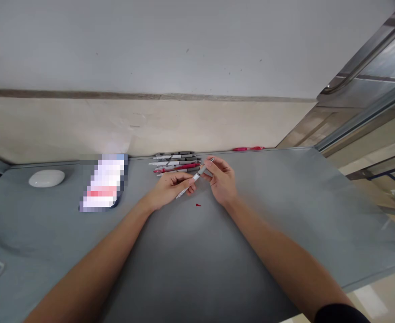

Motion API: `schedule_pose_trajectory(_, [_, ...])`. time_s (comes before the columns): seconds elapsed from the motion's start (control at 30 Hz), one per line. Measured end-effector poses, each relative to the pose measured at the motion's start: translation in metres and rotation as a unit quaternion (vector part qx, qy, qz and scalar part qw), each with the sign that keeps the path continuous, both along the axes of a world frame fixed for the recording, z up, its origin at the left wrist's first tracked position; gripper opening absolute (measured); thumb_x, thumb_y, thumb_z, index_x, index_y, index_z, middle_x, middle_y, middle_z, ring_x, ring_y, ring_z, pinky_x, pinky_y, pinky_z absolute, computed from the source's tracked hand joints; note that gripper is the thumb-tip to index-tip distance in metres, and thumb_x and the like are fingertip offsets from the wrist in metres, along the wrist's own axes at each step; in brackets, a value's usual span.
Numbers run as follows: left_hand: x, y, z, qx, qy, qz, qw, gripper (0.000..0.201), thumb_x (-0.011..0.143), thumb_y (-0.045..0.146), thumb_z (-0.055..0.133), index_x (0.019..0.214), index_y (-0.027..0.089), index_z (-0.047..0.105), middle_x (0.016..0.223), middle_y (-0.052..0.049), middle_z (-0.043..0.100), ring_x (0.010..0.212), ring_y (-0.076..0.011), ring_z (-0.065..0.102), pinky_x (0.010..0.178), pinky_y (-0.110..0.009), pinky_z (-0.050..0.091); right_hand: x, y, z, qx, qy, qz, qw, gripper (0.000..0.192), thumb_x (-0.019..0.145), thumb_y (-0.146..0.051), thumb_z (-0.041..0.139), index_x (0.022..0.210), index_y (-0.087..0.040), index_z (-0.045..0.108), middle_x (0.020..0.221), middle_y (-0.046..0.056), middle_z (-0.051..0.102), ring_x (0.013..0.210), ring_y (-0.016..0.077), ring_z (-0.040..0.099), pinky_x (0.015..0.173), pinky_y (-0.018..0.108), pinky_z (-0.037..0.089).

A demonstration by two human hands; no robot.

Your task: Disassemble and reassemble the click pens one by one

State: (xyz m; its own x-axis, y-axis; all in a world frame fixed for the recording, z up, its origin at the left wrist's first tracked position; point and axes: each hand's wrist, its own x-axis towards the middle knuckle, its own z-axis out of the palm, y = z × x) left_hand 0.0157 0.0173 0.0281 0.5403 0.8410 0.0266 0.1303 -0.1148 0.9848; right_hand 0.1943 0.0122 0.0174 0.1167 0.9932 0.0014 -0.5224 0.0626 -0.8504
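Between my two hands a white and grey pen (197, 175) is held at a slant, its tip end up and to the right. My left hand (169, 188) pinches the white barrel lower down. The fingers of my right hand (223, 179) close on the grey section near the tip. Just behind my left hand lies a row of several pens (175, 163), grey, white and red, side by side. A small red piece (198, 205) rests on the table below the held pen; its kind is unclear.
A red pen (248, 148) lies along the table's back edge by the wall. To the left are a phone (105, 184) with a blurred screen and a white rounded object (47, 178), perhaps a mouse or case. The grey table (197, 269) meets the wall behind.
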Motion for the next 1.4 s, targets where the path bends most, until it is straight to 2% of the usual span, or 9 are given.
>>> schedule_pose_trajectory(0.13, [-0.001, 0.000, 0.003, -0.005, -0.006, -0.031, 0.999, 0.035, 0.092, 0.047, 0.058, 0.083, 0.016, 0.071, 0.082, -0.005, 0.070, 0.075, -0.0145, 0.065, 0.074, -0.028, 0.053, 0.002, 0.000, -0.001, -0.002, 0.010, 0.029, 1.000, 0.025, 0.067, -0.036, 0.084, 0.089, -0.028, 0.075, 0.091, -0.002, 0.072, 0.083, 0.0131, 0.068, 0.073, 0.028, 0.060])
schedule_pose_trajectory(0.33, [0.000, 0.001, -0.007, -0.015, -0.024, 0.028, 0.999, 0.029, 0.084, 0.044, 0.070, 0.097, 0.018, 0.073, 0.085, -0.004, 0.070, 0.076, -0.0148, 0.063, 0.073, -0.028, 0.053, -0.001, 0.001, 0.000, -0.002, -0.009, -0.030, 1.000, 0.021, 0.066, -0.034, 0.084, 0.080, -0.026, 0.071, 0.084, -0.003, 0.069, 0.077, 0.0115, 0.065, 0.071, 0.029, 0.059])
schedule_pose_trajectory(0.43, [0.001, 0.001, -0.009, -0.005, -0.016, 0.040, 0.999, 0.026, 0.083, 0.041, 0.072, 0.094, 0.017, 0.073, 0.081, -0.002, 0.068, 0.073, -0.0134, 0.061, 0.071, -0.027, 0.051, -0.002, 0.000, 0.001, -0.002, -0.012, -0.040, 0.999, 0.021, 0.065, -0.033, 0.085, 0.078, -0.025, 0.071, 0.082, -0.003, 0.069, 0.075, 0.0113, 0.064, 0.069, 0.029, 0.060])
schedule_pose_trajectory(0.7, [-0.002, 0.000, 0.005, -0.009, 0.009, -0.053, 0.999, 0.038, 0.093, 0.047, 0.057, 0.080, 0.015, 0.070, 0.079, -0.005, 0.070, 0.074, -0.0146, 0.065, 0.072, -0.028, 0.052, 0.002, -0.002, 0.001, 0.007, 0.021, 0.054, 0.998, 0.022, 0.069, -0.033, 0.083, 0.089, -0.029, 0.075, 0.095, -0.003, 0.073, 0.087, 0.0139, 0.070, 0.070, 0.026, 0.060])
schedule_pose_trajectory(0.9, [0.000, -0.001, 0.001, -0.022, -0.022, 0.028, 0.999, 0.030, 0.088, 0.044, 0.065, 0.093, 0.015, 0.073, 0.080, -0.003, 0.070, 0.071, -0.0136, 0.064, 0.072, -0.028, 0.053, 0.001, 0.000, 0.001, -0.002, 0.010, 0.006, 1.000, 0.018, 0.068, -0.032, 0.083, 0.082, -0.027, 0.072, 0.083, -0.005, 0.071, 0.080, 0.0118, 0.068, 0.070, 0.026, 0.058])
schedule_pose_trajectory(1.0, [0.000, -0.001, -0.001, -0.021, -0.011, 0.034, 0.999, 0.027, 0.083, 0.040, 0.072, 0.095, 0.016, 0.073, 0.076, -0.002, 0.068, 0.068, -0.0130, 0.062, 0.066, -0.026, 0.051, 0.001, 0.000, 0.000, -0.002, -0.007, -0.003, 1.000, 0.019, 0.068, -0.032, 0.084, 0.081, -0.027, 0.071, 0.082, -0.005, 0.071, 0.079, 0.0121, 0.067, 0.070, 0.027, 0.058])
schedule_pose_trajectory(1.1, [-0.001, 0.000, 0.000, -0.013, -0.004, 0.011, 1.000, 0.026, 0.085, 0.040, 0.070, 0.090, 0.015, 0.072, 0.075, -0.003, 0.067, 0.067, -0.0128, 0.061, 0.063, -0.025, 0.050, 0.002, 0.000, -0.001, 0.001, -0.004, 0.008, 1.000, 0.019, 0.068, -0.032, 0.084, 0.082, -0.027, 0.072, 0.084, -0.004, 0.072, 0.080, 0.0123, 0.068, 0.071, 0.027, 0.059])
schedule_pose_trajectory(1.27, [-0.003, 0.001, 0.001, 0.001, 0.005, -0.058, 0.998, 0.037, 0.094, 0.048, 0.055, 0.084, 0.015, 0.069, 0.075, -0.003, 0.066, 0.065, -0.0116, 0.060, 0.063, -0.024, 0.050, 0.003, -0.002, 0.000, 0.008, 0.024, 0.048, 0.999, 0.019, 0.069, -0.031, 0.083, 0.087, -0.028, 0.075, 0.091, -0.003, 0.073, 0.086, 0.0142, 0.070, 0.066, 0.025, 0.059])
schedule_pose_trajectory(1.4, [-0.002, 0.000, 0.000, 0.004, 0.007, -0.037, 0.999, 0.035, 0.094, 0.046, 0.056, 0.085, 0.015, 0.069, 0.077, -0.003, 0.066, 0.068, -0.0119, 0.061, 0.065, -0.024, 0.050, 0.003, -0.002, 0.002, 0.006, 0.014, 0.029, 0.999, 0.017, 0.070, -0.032, 0.082, 0.084, -0.028, 0.073, 0.089, -0.004, 0.071, 0.084, 0.0129, 0.069, 0.067, 0.025, 0.058])
